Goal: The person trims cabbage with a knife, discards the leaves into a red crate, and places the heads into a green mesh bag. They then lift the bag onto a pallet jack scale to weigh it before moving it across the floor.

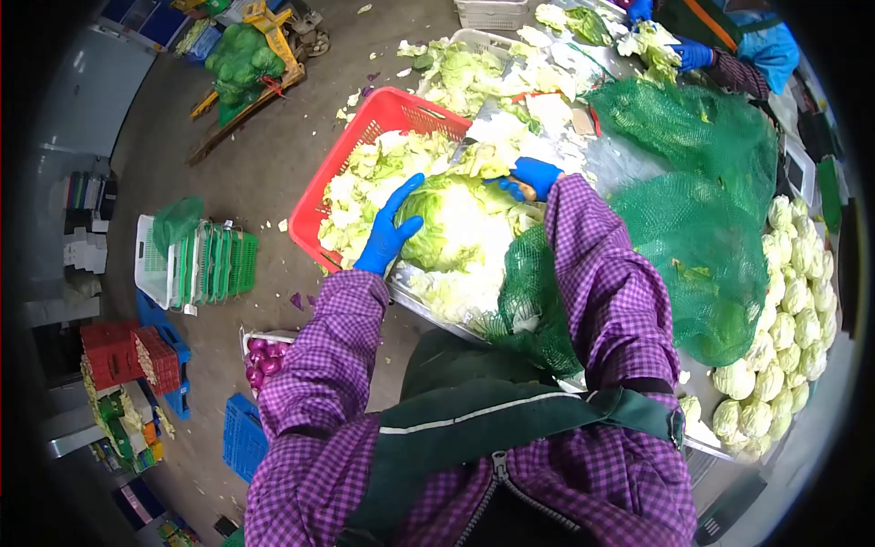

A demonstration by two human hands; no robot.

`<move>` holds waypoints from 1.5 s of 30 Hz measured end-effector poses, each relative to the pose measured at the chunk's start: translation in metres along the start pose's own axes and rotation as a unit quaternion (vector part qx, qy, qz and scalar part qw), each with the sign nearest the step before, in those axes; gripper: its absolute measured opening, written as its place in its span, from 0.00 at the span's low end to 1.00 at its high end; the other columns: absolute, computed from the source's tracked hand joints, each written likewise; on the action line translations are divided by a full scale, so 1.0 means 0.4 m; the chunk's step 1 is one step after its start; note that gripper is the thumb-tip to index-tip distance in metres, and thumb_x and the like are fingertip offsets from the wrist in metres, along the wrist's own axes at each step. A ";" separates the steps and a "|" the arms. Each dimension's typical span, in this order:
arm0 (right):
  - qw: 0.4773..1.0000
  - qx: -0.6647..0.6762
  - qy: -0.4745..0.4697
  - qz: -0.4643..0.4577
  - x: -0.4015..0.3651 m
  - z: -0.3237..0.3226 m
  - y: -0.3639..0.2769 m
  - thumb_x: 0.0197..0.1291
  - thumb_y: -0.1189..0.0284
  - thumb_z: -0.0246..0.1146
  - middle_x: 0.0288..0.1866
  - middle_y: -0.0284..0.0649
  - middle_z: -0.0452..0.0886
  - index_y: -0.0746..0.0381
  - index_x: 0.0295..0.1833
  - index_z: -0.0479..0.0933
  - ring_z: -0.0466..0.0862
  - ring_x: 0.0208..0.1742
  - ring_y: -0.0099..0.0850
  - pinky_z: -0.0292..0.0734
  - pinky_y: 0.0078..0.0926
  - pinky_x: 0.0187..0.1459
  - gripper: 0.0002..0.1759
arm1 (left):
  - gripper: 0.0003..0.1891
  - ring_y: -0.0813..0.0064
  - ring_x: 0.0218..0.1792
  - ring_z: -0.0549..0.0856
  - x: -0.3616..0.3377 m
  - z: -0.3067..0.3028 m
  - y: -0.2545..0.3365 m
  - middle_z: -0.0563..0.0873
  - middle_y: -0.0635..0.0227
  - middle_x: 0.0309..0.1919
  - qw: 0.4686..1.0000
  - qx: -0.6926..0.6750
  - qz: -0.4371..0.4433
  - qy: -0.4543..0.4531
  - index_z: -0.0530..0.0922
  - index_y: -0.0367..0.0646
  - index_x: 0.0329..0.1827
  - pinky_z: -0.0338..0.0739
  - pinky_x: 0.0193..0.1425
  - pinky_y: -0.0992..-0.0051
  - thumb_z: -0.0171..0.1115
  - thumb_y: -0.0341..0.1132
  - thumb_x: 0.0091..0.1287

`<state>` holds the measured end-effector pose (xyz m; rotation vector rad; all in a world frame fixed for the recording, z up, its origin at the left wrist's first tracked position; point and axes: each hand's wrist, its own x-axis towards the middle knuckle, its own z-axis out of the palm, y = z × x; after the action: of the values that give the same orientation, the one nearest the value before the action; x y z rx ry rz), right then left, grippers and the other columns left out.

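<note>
A pale green cabbage point(447, 223) sits on the metal table among loose leaves. My left hand point(387, 232), in a blue glove, rests against its left side with thumb and fingers spread. At the cabbage's upper right, my right hand point(536, 178), also gloved in blue, is closed around the tan handle of what looks like a knife point(521, 190); its blade is mostly hidden. Loose outer leaves point(488, 159) lie beside that hand. Just beyond the cabbage, a red crate point(314, 196) holds many torn leaves.
Green mesh sacks point(693, 246) cover the table to my right, with a pile of trimmed cabbages point(779, 337) past them. Across the table, a co-worker's gloved hand point(693, 55) handles leaves. Stacked crates point(214, 264) and purple onions point(264, 357) stand on the left floor.
</note>
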<state>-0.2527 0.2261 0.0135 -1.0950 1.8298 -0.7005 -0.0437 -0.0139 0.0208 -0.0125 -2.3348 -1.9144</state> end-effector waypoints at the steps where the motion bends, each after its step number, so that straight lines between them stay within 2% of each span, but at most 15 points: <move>1: 0.998 -0.009 0.036 -0.056 0.027 0.008 -0.002 0.62 0.72 0.52 0.34 0.37 0.80 0.64 0.58 0.71 0.78 0.29 0.28 0.73 0.23 0.31 0.19 | 0.33 0.68 0.69 0.64 0.003 -0.006 0.003 0.68 0.63 0.67 1.000 -0.008 -0.011 0.008 0.65 0.43 0.68 0.54 0.72 0.68 0.65 0.39 0.59; 4: 0.939 0.212 0.152 -0.222 0.157 0.092 0.052 0.62 0.77 0.52 0.56 0.51 0.77 0.68 0.63 0.64 0.82 0.44 0.32 0.77 0.24 0.47 0.23 | 0.34 0.68 0.68 0.65 -0.008 0.001 0.024 0.68 0.62 0.66 0.998 -0.021 -0.039 0.050 0.64 0.42 0.68 0.57 0.71 0.69 0.66 0.39 0.59; 6: 0.747 0.660 0.058 0.066 0.187 0.063 -0.082 0.58 0.75 0.56 0.51 0.46 0.80 0.70 0.58 0.68 0.81 0.51 0.34 0.76 0.28 0.48 0.21 | 0.34 0.67 0.66 0.67 -0.024 0.034 0.030 0.71 0.58 0.63 0.988 0.006 -0.078 0.135 0.66 0.39 0.66 0.60 0.70 0.69 0.69 0.39 0.57; 8: 0.978 0.079 0.134 -0.137 0.207 0.063 -0.095 0.58 0.72 0.58 0.45 0.47 0.82 0.69 0.53 0.71 0.83 0.46 0.37 0.77 0.29 0.46 0.18 | 0.37 0.65 0.62 0.70 -0.001 0.101 0.060 0.71 0.57 0.59 0.961 0.071 -0.128 0.236 0.67 0.36 0.61 0.63 0.67 0.68 0.75 0.41 0.50; 10: 0.973 -0.207 0.086 -0.062 0.216 0.022 -0.133 0.58 0.68 0.60 0.34 0.45 0.83 0.65 0.42 0.77 0.82 0.31 0.34 0.76 0.29 0.31 0.12 | 0.37 0.66 0.61 0.70 0.000 0.135 0.064 0.71 0.58 0.59 0.942 0.148 -0.116 0.277 0.65 0.38 0.63 0.63 0.67 0.69 0.73 0.39 0.52; 13: 0.904 0.297 0.146 0.272 0.182 0.043 -0.058 0.56 0.65 0.63 0.24 0.39 0.80 0.63 0.31 0.78 0.77 0.18 0.24 0.70 0.24 0.18 0.11 | 0.38 0.66 0.63 0.69 -0.043 0.093 0.019 0.70 0.59 0.60 0.982 0.039 -0.046 0.181 0.63 0.39 0.64 0.62 0.67 0.69 0.73 0.37 0.51; 18: 0.905 0.410 -0.042 0.105 -0.014 0.041 -0.142 0.56 0.66 0.64 0.26 0.40 0.81 0.62 0.36 0.80 0.77 0.22 0.26 0.70 0.18 0.20 0.11 | 0.39 0.64 0.62 0.69 -0.095 0.062 0.074 0.70 0.58 0.60 0.979 -0.037 -0.154 0.127 0.63 0.36 0.63 0.63 0.67 0.67 0.73 0.32 0.47; 20: 0.967 0.205 0.001 -0.152 0.026 0.082 -0.114 0.57 0.65 0.62 0.34 0.41 0.81 0.63 0.43 0.78 0.81 0.33 0.31 0.74 0.21 0.29 0.13 | 0.40 0.63 0.60 0.71 -0.090 0.112 0.061 0.71 0.57 0.58 0.970 0.117 -0.050 0.207 0.64 0.37 0.62 0.65 0.65 0.66 0.75 0.35 0.45; 22: 0.653 0.753 0.031 0.068 0.081 0.066 -0.260 0.66 0.58 0.55 0.54 0.59 0.75 0.68 0.55 0.69 0.78 0.19 0.24 0.73 0.13 0.16 0.24 | 0.43 0.65 0.63 0.68 -0.082 0.133 0.068 0.70 0.58 0.60 0.970 0.168 -0.006 0.176 0.62 0.37 0.65 0.61 0.68 0.67 0.76 0.36 0.46; 24: 0.610 0.791 0.043 0.033 0.179 0.054 -0.250 0.67 0.57 0.54 0.60 0.64 0.69 0.70 0.63 0.60 0.81 0.24 0.25 0.76 0.12 0.18 0.30 | 0.45 0.65 0.63 0.68 -0.088 0.124 0.061 0.69 0.58 0.60 0.959 0.235 0.009 0.158 0.60 0.36 0.66 0.63 0.67 0.67 0.76 0.36 0.46; 25: 0.610 0.791 -0.019 0.021 0.223 0.052 -0.210 0.67 0.58 0.53 0.60 0.67 0.68 0.72 0.65 0.56 0.81 0.25 0.26 0.73 0.11 0.15 0.32 | 0.46 0.65 0.63 0.69 -0.089 0.104 0.047 0.69 0.57 0.60 0.971 0.158 -0.028 0.177 0.59 0.36 0.67 0.65 0.66 0.67 0.76 0.36 0.46; 26: 0.618 0.775 -0.135 -0.008 0.287 0.054 -0.144 0.67 0.57 0.53 0.55 0.53 0.73 0.67 0.65 0.56 0.77 0.58 0.45 0.76 0.26 0.32 0.31 | 0.47 0.65 0.62 0.69 -0.094 0.091 0.037 0.69 0.57 0.61 0.975 0.077 -0.066 0.197 0.57 0.36 0.68 0.66 0.65 0.67 0.76 0.35 0.46; 33: 0.922 0.363 0.128 0.047 0.006 0.131 -0.217 0.64 0.54 0.56 0.44 0.39 0.80 0.62 0.64 0.67 0.77 0.37 0.23 0.73 0.20 0.36 0.30 | 0.47 0.66 0.58 0.74 -0.122 0.096 0.055 0.71 0.55 0.60 0.948 -0.110 -0.179 0.240 0.57 0.37 0.70 0.72 0.60 0.70 0.76 0.35 0.47; 38: 0.904 0.026 0.419 0.079 -0.179 0.240 -0.154 0.67 0.61 0.53 0.50 0.55 0.79 0.63 0.67 0.61 0.82 0.48 0.43 0.74 0.36 0.50 0.28 | 0.38 0.67 0.56 0.77 -0.098 0.161 0.057 0.75 0.59 0.56 0.849 -0.417 -0.223 0.235 0.62 0.39 0.66 0.74 0.58 0.68 0.71 0.33 0.53; 45: 0.914 0.102 0.391 0.033 -0.243 0.342 -0.201 0.68 0.62 0.51 0.50 0.60 0.77 0.57 0.74 0.50 0.81 0.49 0.48 0.74 0.37 0.48 0.32 | 0.33 0.66 0.55 0.78 -0.058 0.202 0.062 0.76 0.60 0.55 0.837 -0.451 -0.225 0.213 0.65 0.41 0.65 0.75 0.57 0.66 0.68 0.34 0.56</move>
<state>-0.0765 0.2716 0.0516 -0.6367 2.3582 -1.3950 -0.0258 0.0717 0.0273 0.8342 -1.0489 -2.6822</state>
